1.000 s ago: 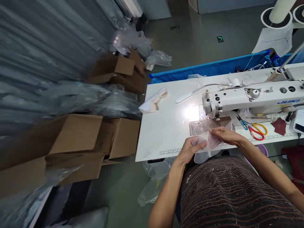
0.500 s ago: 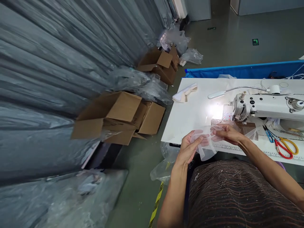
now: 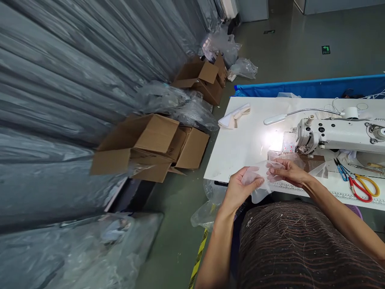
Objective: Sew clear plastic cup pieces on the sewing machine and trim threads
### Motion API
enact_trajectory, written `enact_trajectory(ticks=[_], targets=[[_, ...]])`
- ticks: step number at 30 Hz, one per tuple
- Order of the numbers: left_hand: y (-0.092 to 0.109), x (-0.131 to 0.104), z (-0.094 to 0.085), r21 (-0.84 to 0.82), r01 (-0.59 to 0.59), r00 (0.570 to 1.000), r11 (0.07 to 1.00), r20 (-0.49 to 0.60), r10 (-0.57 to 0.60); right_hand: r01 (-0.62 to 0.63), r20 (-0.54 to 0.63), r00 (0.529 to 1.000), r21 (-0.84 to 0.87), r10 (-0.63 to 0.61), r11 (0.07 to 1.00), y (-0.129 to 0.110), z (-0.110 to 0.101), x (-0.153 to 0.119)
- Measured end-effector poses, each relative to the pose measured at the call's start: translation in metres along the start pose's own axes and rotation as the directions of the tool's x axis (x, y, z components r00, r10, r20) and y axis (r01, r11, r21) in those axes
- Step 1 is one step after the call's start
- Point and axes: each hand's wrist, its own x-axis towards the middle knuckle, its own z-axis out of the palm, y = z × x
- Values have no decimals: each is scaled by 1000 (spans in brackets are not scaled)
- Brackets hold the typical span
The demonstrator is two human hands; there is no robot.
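A piece of sheer white fabric (image 3: 260,194) is stretched between my two hands at the front edge of the white sewing table (image 3: 237,148). My left hand (image 3: 243,185) pinches its left side, thumb on top and fingers beneath the see-through cloth. With thumb and fingers, my right hand (image 3: 285,171) grips the other side, close in front of the sewing machine (image 3: 333,134). Part of the fabric hangs down past the table edge. More sheer material (image 3: 288,158) lies near the needle area, and I cannot tell whether it joins the held piece.
Red-and-yellow-handled scissors (image 3: 361,186) and small blue snips (image 3: 341,171) lie right of my right hand. A lamp (image 3: 275,119) on a bent arm and a folded white cloth (image 3: 234,116) are farther back. Open cardboard boxes (image 3: 156,134) and plastic bags (image 3: 195,112) stand on the floor leftward.
My left thumb has slid rightward over the fabric, and the cloth between the hands is folded differently. Both hands stay in nearly the same place.
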Motion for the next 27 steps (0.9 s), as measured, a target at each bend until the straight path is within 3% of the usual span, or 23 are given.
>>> enact_trajectory(ticks=[2,4,5,6,7,9,11,13,14,16,17,18,19,21,22,24,25,27], targets=[[-3,0,0,294,-266,956,918,-39,290,140,-35,989,-148,-147,979,0,4,-11],[-7,1,0,503,-486,817,715,-29,576,328,31,940,-365,-341,871,-2,10,-28],[-10,3,1,537,-549,747,640,-28,665,415,125,906,-451,-404,790,-4,12,-38],[-12,5,2,523,-589,702,616,-47,711,488,239,872,-495,-427,719,-6,13,-47],[-15,8,3,467,-613,690,638,-77,720,538,325,843,-503,-429,676,-9,12,-54],[-18,14,6,240,-624,744,743,-108,660,558,349,829,-472,-437,682,-14,4,-61],[-18,21,9,-32,-552,834,833,-38,551,469,176,882,-414,-437,780,-17,-8,-55],[-12,27,13,-229,-422,879,877,133,457,307,11,948,-280,-317,910,-16,-18,-43],[-8,30,14,-280,-353,875,893,238,421,213,-29,974,-194,-223,957,-15,-21,-36],[1,37,17,-288,-248,829,925,431,357,59,-15,998,-77,-60,995,-11,-21,-26],[4,40,19,-263,-219,812,939,485,325,12,12,1000,-41,-11,999,-8,-19,-23],[5,44,21,-238,-195,821,951,491,292,-15,34,999,-6,15,1000,-6,-15,-21],[4,47,24,-229,-160,863,960,440,249,-20,38,999,39,19,999,-4,-11,-20],[-3,50,32,-310,-25,979,950,187,87,15,-23,1000,182,-11,983,1,-3,-19],[-8,49,37,-382,44,998,923,49,-28,48,-79,996,262,-28,964,4,-1,-19],[-21,42,45,-534,152,970,832,-81,-229,113,-178,983,371,-49,921,10,2,-17],[-26,36,48,-593,182,960,784,-67,-273,131,-207,977,403,-50,906,14,3,-16],[-31,23,50,-671,191,968,717,5,-253,135,-233,972,430,-34,892,21,1,-14]])
